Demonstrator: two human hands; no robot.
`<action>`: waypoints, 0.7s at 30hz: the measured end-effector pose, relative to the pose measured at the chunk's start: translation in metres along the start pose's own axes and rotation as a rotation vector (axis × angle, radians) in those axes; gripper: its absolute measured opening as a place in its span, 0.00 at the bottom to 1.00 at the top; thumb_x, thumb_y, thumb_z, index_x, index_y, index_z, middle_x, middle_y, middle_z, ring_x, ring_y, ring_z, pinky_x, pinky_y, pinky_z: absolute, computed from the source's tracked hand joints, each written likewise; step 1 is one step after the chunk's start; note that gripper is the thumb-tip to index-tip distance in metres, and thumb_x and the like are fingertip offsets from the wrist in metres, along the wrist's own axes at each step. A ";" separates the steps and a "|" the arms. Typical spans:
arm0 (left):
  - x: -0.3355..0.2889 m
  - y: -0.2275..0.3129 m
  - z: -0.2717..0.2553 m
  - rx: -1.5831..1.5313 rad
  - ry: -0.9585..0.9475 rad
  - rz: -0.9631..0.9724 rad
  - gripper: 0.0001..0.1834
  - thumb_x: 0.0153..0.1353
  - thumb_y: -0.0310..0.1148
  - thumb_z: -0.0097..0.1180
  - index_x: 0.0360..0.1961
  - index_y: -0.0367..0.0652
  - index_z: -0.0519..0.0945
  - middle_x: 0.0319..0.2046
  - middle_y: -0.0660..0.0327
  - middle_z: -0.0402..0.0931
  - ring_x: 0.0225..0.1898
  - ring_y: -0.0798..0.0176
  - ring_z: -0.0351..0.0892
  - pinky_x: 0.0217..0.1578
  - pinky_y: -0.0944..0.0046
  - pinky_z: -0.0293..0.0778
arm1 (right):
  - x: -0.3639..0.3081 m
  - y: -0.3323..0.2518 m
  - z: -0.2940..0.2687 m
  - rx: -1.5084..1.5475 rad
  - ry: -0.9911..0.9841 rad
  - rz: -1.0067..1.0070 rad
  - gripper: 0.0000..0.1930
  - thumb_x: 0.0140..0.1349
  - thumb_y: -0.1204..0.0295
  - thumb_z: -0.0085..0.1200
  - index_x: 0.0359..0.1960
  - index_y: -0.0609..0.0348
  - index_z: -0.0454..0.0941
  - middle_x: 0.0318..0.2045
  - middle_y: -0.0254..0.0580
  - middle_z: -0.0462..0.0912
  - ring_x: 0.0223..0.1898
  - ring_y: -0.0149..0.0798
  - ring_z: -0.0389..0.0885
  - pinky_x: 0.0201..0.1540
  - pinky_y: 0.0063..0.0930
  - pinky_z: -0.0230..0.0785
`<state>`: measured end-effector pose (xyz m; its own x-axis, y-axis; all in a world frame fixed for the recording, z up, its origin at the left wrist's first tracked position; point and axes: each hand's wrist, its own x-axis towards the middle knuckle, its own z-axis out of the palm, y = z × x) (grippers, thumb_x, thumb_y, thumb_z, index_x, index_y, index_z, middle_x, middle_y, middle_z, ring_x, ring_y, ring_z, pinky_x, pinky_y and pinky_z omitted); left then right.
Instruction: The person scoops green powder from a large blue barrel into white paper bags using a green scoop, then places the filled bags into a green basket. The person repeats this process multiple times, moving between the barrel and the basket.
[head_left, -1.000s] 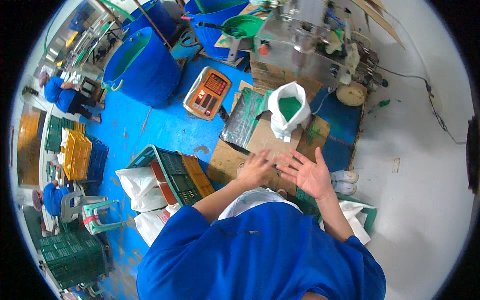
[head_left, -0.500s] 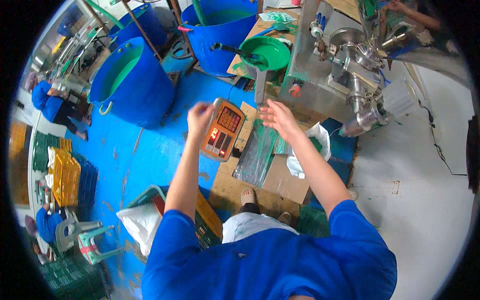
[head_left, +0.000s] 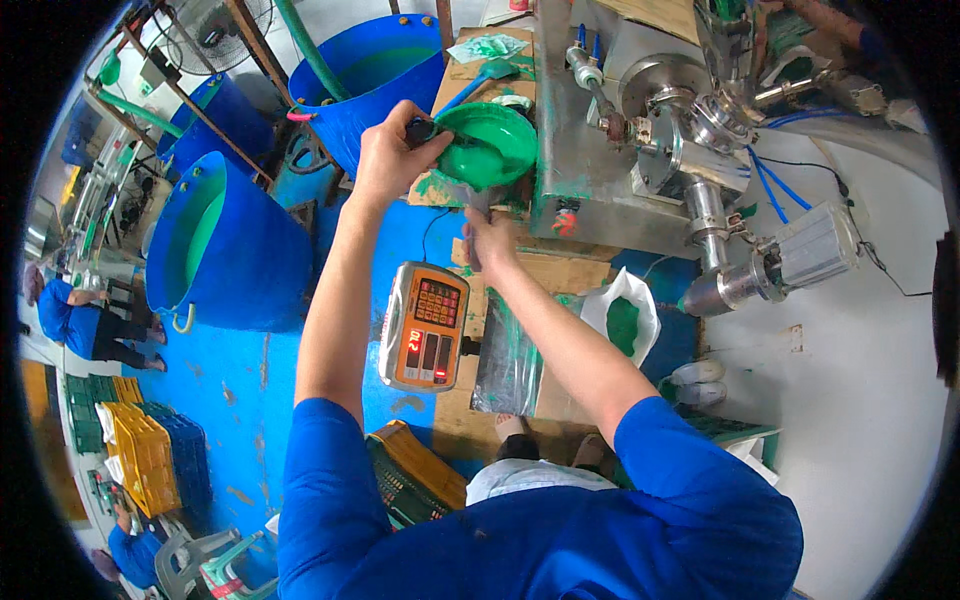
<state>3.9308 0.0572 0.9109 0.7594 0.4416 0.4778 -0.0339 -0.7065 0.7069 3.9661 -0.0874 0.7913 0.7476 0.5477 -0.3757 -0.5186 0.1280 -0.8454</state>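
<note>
My left hand [head_left: 388,155] is closed around the black handle [head_left: 420,131] of a tool whose far end reaches into a green basin [head_left: 520,140]. Thick green paste lies in that basin. Lower down, my right hand [head_left: 488,243] is wrapped around a flat grey handle [head_left: 477,201] at the basin's near edge. What kinds of tools these are, I cannot tell. Below my hands stands a digital scale [head_left: 428,325] with an orange face and lit red digits. Beside it lies its platform under plastic wrap [head_left: 505,350], smeared green and partly hidden by my right forearm.
An open white bag [head_left: 640,325] with green contents sits right of the platform. Steel machinery [head_left: 690,150] fills the right back. Large blue tubs [head_left: 230,260] of green liquid stand at left. Crates [head_left: 140,450] and co-workers in blue [head_left: 80,315] are farther left.
Both hands have moved forward to the basin. My left hand has taken the black handle, my right hand the grey one. The view has shifted, so the scale appears lower.
</note>
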 end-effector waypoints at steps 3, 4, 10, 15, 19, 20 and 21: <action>-0.002 0.024 0.001 0.117 0.150 0.142 0.16 0.47 0.36 0.67 0.25 0.40 0.71 0.15 0.59 0.72 0.16 0.66 0.71 0.18 0.67 0.67 | 0.004 0.012 0.028 0.102 0.054 -0.075 0.11 0.60 0.64 0.48 0.33 0.56 0.62 0.18 0.33 0.68 0.12 0.30 0.67 0.10 0.27 0.58; -0.004 0.028 0.002 0.147 0.207 0.175 0.16 0.46 0.36 0.67 0.24 0.40 0.71 0.15 0.58 0.71 0.15 0.65 0.71 0.19 0.67 0.67 | 0.007 0.015 0.036 0.123 0.078 -0.101 0.12 0.60 0.64 0.48 0.33 0.55 0.60 0.17 0.34 0.67 0.11 0.30 0.66 0.09 0.27 0.58; -0.022 0.023 0.019 0.015 0.291 0.314 0.11 0.47 0.32 0.66 0.25 0.41 0.75 0.17 0.60 0.72 0.16 0.70 0.71 0.20 0.70 0.68 | 0.030 0.026 0.058 0.024 -0.046 -0.271 0.20 0.60 0.62 0.50 0.44 0.60 0.57 0.30 0.41 0.70 0.27 0.32 0.72 0.27 0.27 0.68; -0.023 0.014 0.022 -0.560 0.579 -0.124 0.09 0.52 0.29 0.61 0.25 0.39 0.72 0.17 0.65 0.73 0.14 0.73 0.69 0.12 0.72 0.67 | -0.018 0.029 0.001 -0.360 -0.095 -0.182 0.30 0.59 0.61 0.52 0.58 0.57 0.52 0.38 0.40 0.72 0.40 0.33 0.72 0.44 0.33 0.67; -0.036 0.035 0.004 -0.737 0.754 -0.300 0.09 0.52 0.28 0.59 0.27 0.42 0.69 0.16 0.61 0.72 0.12 0.69 0.70 0.08 0.72 0.63 | -0.109 0.025 -0.102 -0.252 -0.438 0.111 0.24 0.62 0.65 0.50 0.58 0.56 0.57 0.37 0.37 0.74 0.35 0.29 0.74 0.40 0.26 0.69; -0.043 0.045 0.001 -0.755 0.703 -0.248 0.09 0.53 0.28 0.58 0.27 0.42 0.69 0.16 0.61 0.72 0.11 0.69 0.69 0.08 0.72 0.62 | -0.133 0.023 -0.128 -0.215 -0.464 0.175 0.22 0.62 0.64 0.50 0.55 0.58 0.61 0.35 0.36 0.75 0.34 0.28 0.74 0.39 0.24 0.68; -0.052 0.056 0.000 -0.759 0.693 -0.313 0.09 0.53 0.28 0.58 0.27 0.43 0.69 0.15 0.60 0.71 0.11 0.70 0.69 0.08 0.73 0.61 | -0.157 0.021 -0.154 -0.228 -0.436 0.204 0.21 0.63 0.63 0.50 0.54 0.58 0.63 0.35 0.35 0.75 0.33 0.27 0.73 0.38 0.23 0.69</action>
<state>3.8896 -0.0054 0.9262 0.2783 0.9295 0.2420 -0.4777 -0.0846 0.8744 3.9020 -0.2983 0.7739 0.3737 0.8418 -0.3895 -0.4956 -0.1738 -0.8510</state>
